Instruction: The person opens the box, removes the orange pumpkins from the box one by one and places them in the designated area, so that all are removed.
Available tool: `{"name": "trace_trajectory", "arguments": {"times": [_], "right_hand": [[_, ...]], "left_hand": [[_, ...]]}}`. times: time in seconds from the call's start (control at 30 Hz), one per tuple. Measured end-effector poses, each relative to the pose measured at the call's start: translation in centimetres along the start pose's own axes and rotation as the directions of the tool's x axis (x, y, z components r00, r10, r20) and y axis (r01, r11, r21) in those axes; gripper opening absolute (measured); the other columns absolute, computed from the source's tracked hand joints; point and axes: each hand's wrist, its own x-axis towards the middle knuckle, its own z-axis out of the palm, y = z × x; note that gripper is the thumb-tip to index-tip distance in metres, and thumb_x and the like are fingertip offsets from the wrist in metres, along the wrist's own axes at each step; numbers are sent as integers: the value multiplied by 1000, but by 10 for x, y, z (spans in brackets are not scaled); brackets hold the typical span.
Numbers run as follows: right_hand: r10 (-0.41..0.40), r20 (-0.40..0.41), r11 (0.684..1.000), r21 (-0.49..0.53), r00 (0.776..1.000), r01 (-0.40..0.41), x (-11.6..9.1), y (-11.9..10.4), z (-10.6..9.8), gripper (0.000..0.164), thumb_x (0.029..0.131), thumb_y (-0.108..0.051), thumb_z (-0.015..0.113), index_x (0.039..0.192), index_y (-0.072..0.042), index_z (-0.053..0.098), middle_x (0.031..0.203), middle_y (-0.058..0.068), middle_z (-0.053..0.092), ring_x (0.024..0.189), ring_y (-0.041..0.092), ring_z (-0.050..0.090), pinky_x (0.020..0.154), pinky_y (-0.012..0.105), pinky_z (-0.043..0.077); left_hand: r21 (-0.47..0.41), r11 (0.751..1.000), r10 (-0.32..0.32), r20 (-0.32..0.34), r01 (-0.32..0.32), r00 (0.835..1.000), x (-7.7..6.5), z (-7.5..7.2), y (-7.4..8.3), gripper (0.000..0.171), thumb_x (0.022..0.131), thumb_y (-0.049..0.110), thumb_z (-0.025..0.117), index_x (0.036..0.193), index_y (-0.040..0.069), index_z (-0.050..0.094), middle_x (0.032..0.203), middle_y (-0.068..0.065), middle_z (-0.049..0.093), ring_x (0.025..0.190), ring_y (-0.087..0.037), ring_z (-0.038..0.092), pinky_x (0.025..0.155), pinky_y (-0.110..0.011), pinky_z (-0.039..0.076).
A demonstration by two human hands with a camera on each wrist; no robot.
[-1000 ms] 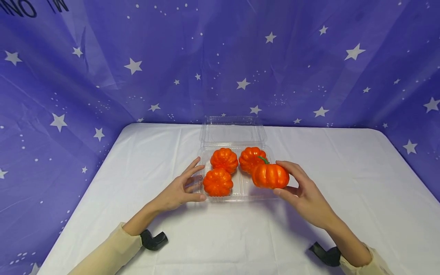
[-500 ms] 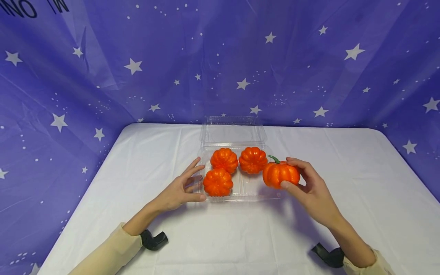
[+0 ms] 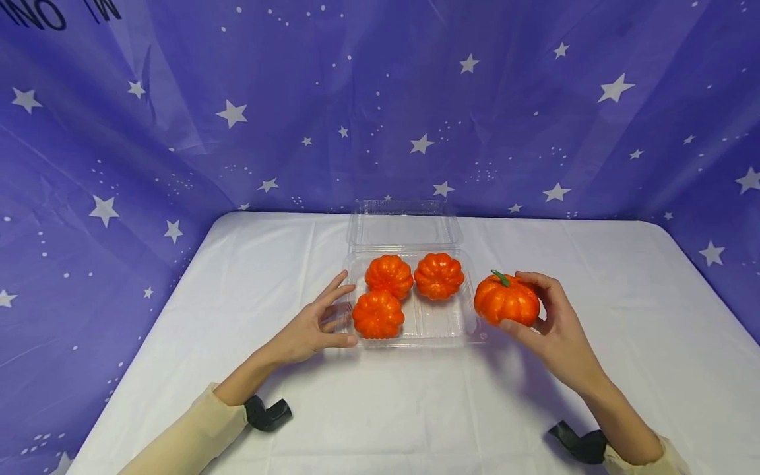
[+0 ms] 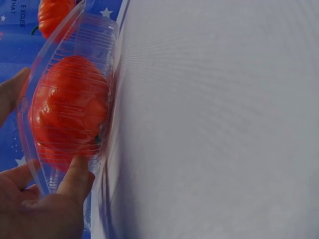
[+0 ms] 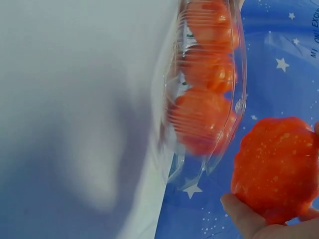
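Note:
My right hand [image 3: 561, 333] grips an orange toy pumpkin [image 3: 506, 301] with a green stem, held up just beyond the right side of a clear plastic clamshell box [image 3: 439, 322]. In the right wrist view the held pumpkin [image 5: 276, 169] shows its ribbed, speckled surface, with fingers around its lower edge. My left hand [image 3: 309, 330] touches the box's left wall with spread fingers; in the left wrist view the thumb [image 4: 76, 181] lies against the clear plastic. Inside the box sit three pumpkins: back left [image 3: 388, 274], front left [image 3: 378, 315] and back right [image 3: 439, 276].
The box's lid [image 3: 405, 224] stands raised at the back, near the far edge of the white-clothed table [image 3: 380, 409]. A purple star-printed curtain [image 3: 356, 99] hangs behind and at both sides. Black curved pieces [image 3: 268, 414] sit at both wrists.
My right hand has carried the pumpkin to the right, from over the box to outside its right side, and the stem now points more upward. The left hand stays at the box.

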Motion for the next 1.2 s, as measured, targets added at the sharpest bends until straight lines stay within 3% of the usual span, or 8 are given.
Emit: {"name": "trace_trajectory", "arguments": {"times": [0.13,0.27,0.47,0.67,0.9,1.2], "right_hand": [[54,-17,991,-120,998,-56,-1,1,-4,75,84,7,71,148,-1,33,141,11,37,124,16,40,90,11,47],[111,-33,975,-192,993,-115,-1,2,-8,74,85,-1,73,149,-1,35,142,12,33,124,15,38,90,9,46],[141,-57,970,-194,988,-150,2,8,-12,69,86,-6,75,143,0,39,140,10,31,121,18,39,89,10,47],[164,-61,974,-146,985,-171,5,17,-16,69,87,-7,75,143,-2,35,138,9,39,118,19,45,89,12,49],[190,-67,955,-217,980,-200,12,26,-21,78,85,-12,79,149,-5,35,144,12,42,131,29,42,97,7,39],[219,-77,944,-237,973,-231,20,35,-19,76,84,-8,79,143,3,33,140,17,41,126,33,40,89,4,39]], "left_hand": [[6,1000,9,0,-9,1000,1,0,-1,89,84,7,79,154,0,25,166,2,-3,142,-44,26,107,-35,40],[16,1000,13,-2,-13,1000,0,0,-1,88,84,7,79,154,0,26,166,0,-3,142,-45,26,107,-36,40],[22,1000,9,-3,-9,1000,0,0,-1,89,84,6,79,154,2,26,166,1,-3,142,-44,26,108,-37,39],[23,1000,10,0,-10,1000,1,-1,-1,89,83,5,79,155,2,25,166,1,-4,142,-43,27,108,-36,39],[0,1000,7,8,-7,1000,2,0,1,90,84,6,79,155,1,25,166,-1,-5,142,-42,26,108,-35,39],[-9,1000,11,5,-11,1000,1,0,0,89,84,6,79,154,-1,25,165,-2,-5,142,-43,26,108,-37,38]]}}
